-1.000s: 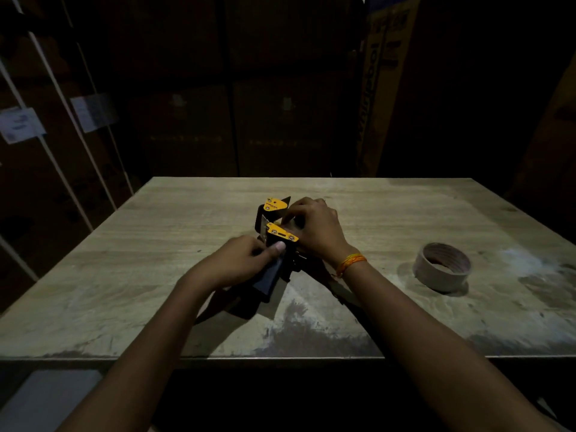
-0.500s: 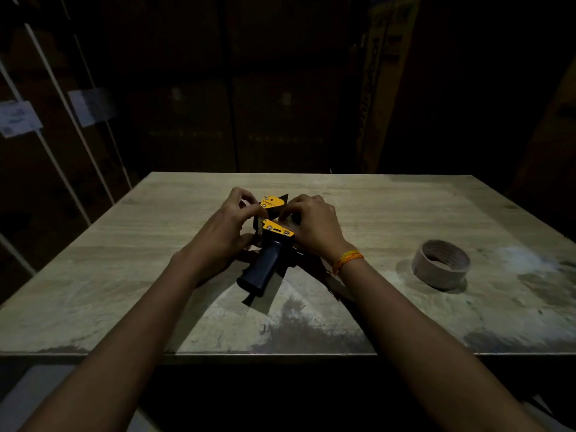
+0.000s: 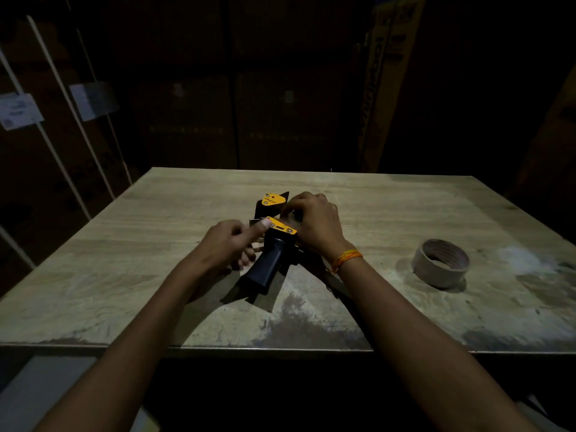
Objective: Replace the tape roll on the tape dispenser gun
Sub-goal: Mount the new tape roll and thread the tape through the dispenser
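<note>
The tape dispenser gun [image 3: 274, 241] lies on its side near the middle of the table [image 3: 131, 263], its black handle [image 3: 268, 268] pointing back toward me at about 7 o'clock and its head with the two yellow plates [image 3: 282, 227] pointing away at about 1 o'clock. The farther yellow plate [image 3: 273, 200] sits at the 12 o'clock end of the gun, with a dark pointed part beside it.

My right hand [image 3: 314, 222] is curled over the right side of the gun's head, at 3 o'clock from it, fingers bent down onto the frame; it is gripping there, though exactly which part my fingertips pinch is hidden under my own knuckles. An orange thread band [image 3: 347, 258] circles that wrist.

My left hand [image 3: 229, 244] is at 9 o'clock from the gun, loosely closed, with the thumb [image 3: 260, 227] stretched out and its tip pressed against the left edge of the nearer yellow plate. The other fingers are folded under, close by the top of the handle; I cannot tell whether they hold anything.

The tape roll [image 3: 441, 263] lies flat on the table well apart from the gun, out at 3 o'clock, its hollow core facing up, untouched by either hand.

The table top is pale, scuffed wood with dark worn patches toward the near edge. Beyond the far edge at 12 o'clock stand dim cardboard boxes [image 3: 280, 120], and at 10 o'clock white straps with paper labels [image 3: 18, 110] cross more dark cartons.
</note>
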